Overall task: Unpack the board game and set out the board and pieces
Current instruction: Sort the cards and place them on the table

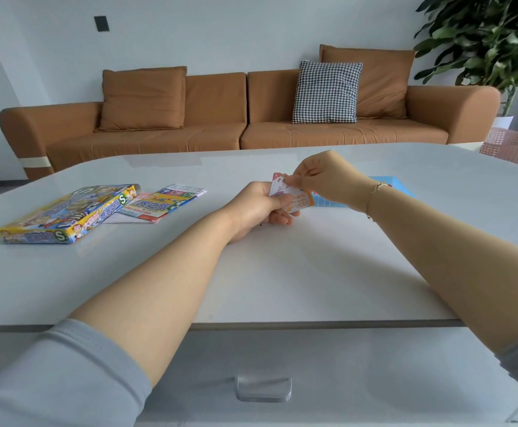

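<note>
Well to the left of the grip, the game box (66, 214) lies flat on the white table (282, 272), with the folded board or leaflet (162, 203) just beside its right end, still folded. At centre, the left hand (259, 208) curls its fingers round a small stack of cards (288, 197) and holds it just above the tabletop. The right hand (322, 177) reaches in from the other side, thumb and forefinger pinching the top card at its far upper corner. Behind the right wrist, partly hidden, lies a blue tray or box part (390, 183); its contents cannot be seen. The person seems to be sorting or dealing out the cards, so unpacking is partly done. The next move probably calls for peeling the pinched card cleanly off the stack without dragging others, then laying it on bare table near the grip.
</note>
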